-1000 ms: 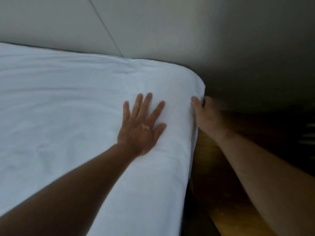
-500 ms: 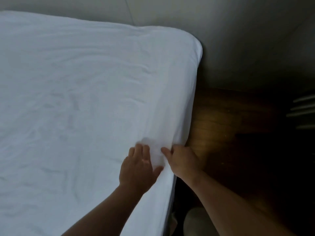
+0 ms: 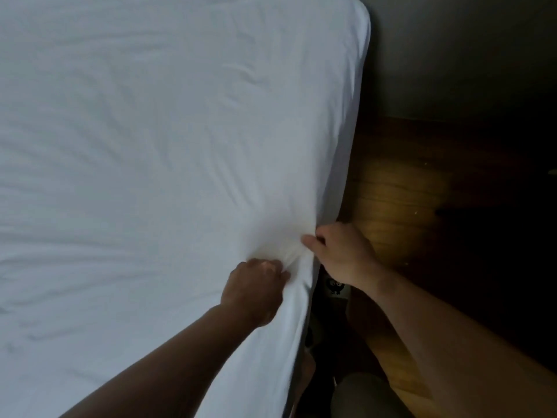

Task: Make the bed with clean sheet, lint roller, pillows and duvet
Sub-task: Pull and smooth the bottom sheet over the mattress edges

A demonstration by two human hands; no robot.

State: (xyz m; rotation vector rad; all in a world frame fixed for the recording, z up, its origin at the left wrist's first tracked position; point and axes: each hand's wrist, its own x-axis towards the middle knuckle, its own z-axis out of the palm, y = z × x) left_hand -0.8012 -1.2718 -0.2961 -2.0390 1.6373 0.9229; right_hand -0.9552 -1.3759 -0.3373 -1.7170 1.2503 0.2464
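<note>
Sheet [image 3: 168,152] judged light, soft, easily bunched; best taken at the mattress edge. Fabric is pinched by left hand [image 3: 256,289] and right hand [image 3: 340,251], 2 grips close together.

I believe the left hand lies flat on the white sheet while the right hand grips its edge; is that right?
Not quite: in the head view the left hand is curled, pinching a bunch of the white sheet, not flat. The right hand does grip its edge.
</note>
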